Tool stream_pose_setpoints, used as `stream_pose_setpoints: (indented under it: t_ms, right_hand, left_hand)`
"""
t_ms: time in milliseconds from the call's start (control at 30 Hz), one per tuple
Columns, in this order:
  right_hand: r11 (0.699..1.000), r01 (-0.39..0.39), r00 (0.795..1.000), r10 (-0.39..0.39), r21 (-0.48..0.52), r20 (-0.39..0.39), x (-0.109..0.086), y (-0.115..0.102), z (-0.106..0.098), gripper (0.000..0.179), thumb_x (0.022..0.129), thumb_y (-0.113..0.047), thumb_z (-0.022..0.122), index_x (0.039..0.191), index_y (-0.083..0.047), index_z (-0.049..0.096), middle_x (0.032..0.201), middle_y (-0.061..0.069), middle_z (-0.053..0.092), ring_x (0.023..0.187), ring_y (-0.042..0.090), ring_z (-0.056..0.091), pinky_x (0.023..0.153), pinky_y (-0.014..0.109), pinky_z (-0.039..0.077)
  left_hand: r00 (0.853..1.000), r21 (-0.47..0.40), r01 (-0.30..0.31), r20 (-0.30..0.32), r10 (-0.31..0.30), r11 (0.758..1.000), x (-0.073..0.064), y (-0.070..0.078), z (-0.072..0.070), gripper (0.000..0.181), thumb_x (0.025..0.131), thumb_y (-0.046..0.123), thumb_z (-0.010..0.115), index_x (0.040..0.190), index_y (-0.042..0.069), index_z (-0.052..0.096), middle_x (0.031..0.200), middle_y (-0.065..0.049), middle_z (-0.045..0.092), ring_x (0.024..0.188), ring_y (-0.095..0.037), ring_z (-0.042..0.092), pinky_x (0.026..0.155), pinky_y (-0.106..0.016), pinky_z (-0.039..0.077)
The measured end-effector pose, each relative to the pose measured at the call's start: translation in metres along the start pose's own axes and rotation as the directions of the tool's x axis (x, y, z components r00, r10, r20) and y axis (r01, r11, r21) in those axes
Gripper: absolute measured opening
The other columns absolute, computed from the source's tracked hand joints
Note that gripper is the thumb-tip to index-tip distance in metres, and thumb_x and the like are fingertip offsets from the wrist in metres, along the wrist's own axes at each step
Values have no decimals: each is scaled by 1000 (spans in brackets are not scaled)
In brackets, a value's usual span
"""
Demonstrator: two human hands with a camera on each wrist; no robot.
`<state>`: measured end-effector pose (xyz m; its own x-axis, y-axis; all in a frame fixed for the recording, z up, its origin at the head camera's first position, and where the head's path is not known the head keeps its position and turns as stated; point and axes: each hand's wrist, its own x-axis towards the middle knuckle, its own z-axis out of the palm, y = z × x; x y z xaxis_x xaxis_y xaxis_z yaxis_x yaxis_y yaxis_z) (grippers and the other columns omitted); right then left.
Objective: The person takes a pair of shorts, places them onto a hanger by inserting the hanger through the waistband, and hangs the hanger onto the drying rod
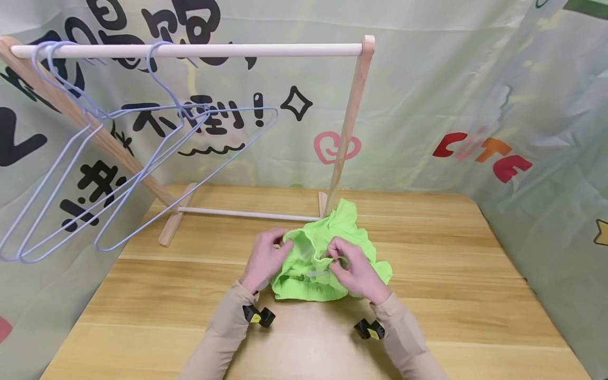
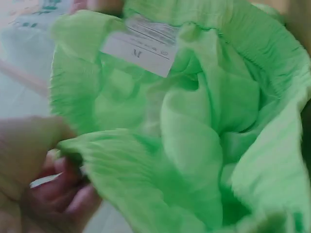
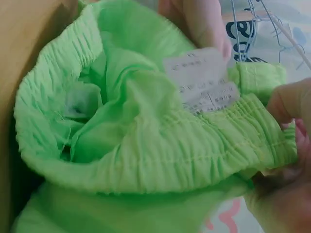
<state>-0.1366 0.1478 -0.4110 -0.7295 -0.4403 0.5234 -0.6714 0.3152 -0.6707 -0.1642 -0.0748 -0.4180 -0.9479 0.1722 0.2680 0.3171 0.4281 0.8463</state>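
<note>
Head view: nearest the wearer, 2 sleeved forearms are seen, each with 1 black-and-yellow wrist camera clip [image 1: 258,315]. Just beyond, the left hand [image 1: 264,258] is curled on the 9 o'clock edge of 1 bright green garment [image 1: 328,258], and the right hand [image 1: 353,269] is pinching the gathered elastic band at the 3 o'clock side. Both hands are closed around cloth, as the wrist views confirm: the left fingers [image 2: 58,187] are clamped on a ribbed edge, and the right fingers [image 3: 286,145] are gripped on the waistband [image 3: 204,141].

The garment is bunched on the wooden table [image 1: 475,295], near its middle, touching the rack's foot at 12 o'clock. 1 white care label [image 3: 201,80] is turned up inside the opening.

The step is judged best done by keeping the 2 grips on opposite points of the band, so that the opening is spread evenly and the crumpled cloth inside is not caught.

Farther off, 1 wooden rack [image 1: 353,116] is stood at 12 o'clock, and 3 pale wire hangers [image 1: 157,153] are hung on its rail toward 10 o'clock.
</note>
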Motion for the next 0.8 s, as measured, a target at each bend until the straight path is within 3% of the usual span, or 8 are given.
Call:
stream_pose_setpoints:
  t_ms: [67,167,300,400,467,567,700,800]
  right_hand:
    - [1000,-8,998,6,-30,-59,1,2,-4,32,68,24,47,77,-6,40,79,8,63,83,23,70,61,17,54]
    - [995,-41,992,30,-91,-124,1,5,-10,33,67,22,49,83,-6,49,87,8,67,76,16,61,56,16,44]
    - [979,-127,988,110,-159,-113,2,7,-12,34,71,14,58,96,-8,55,78,4,54,65,9,43,56,19,38]
    - [957,-234,972,236,-172,-9,2,6,-11,22,82,0,69,95,-10,54,71,-1,45,60,6,38,54,20,37]
    - [934,-303,943,323,-189,82,1,5,-9,18,89,-16,73,87,-13,55,68,-6,46,57,3,39,53,19,38]
    - [901,-355,887,409,-251,213,0,3,-3,32,94,-37,70,73,-17,55,61,-10,45,54,2,38,51,19,38]
    - [884,-348,816,450,-313,362,-2,3,6,42,96,-45,64,66,-16,60,56,-12,47,49,2,38,48,19,38]
    - [898,-309,775,429,-315,464,-5,5,10,38,97,-38,64,70,-11,67,55,-11,50,46,1,39,45,18,38]
  left_hand:
    - [989,-56,-12,-145,4,998,-1,3,-7,21,87,-5,58,98,0,75,75,-12,66,61,-5,46,55,-15,40]
    - [952,-150,-80,-303,32,985,-2,10,-17,31,87,-10,55,106,1,77,67,-15,59,51,-2,36,47,-15,28]
    - [920,-220,-183,-382,88,958,-4,19,-25,31,89,-13,52,104,0,77,69,-14,60,49,0,31,44,-17,23]
    - [895,-246,-240,-430,116,939,-6,24,-27,27,91,-12,53,104,-3,75,75,-6,64,51,0,34,44,-18,27]
    - [872,-262,-270,-474,120,927,-6,26,-27,24,92,-11,53,104,-6,74,76,3,63,52,1,35,45,-17,29]
    - [845,-295,-294,-524,103,909,-5,26,-28,21,94,-11,54,106,-10,71,75,14,61,54,3,42,49,-13,38]
    - [843,-336,-298,-532,81,894,-4,24,-30,19,94,-10,56,109,-13,68,76,16,63,61,3,57,61,-14,54]
    - [844,-353,-314,-529,90,881,-3,23,-32,19,94,-9,59,110,-15,66,76,15,65,63,1,61,61,-14,55]
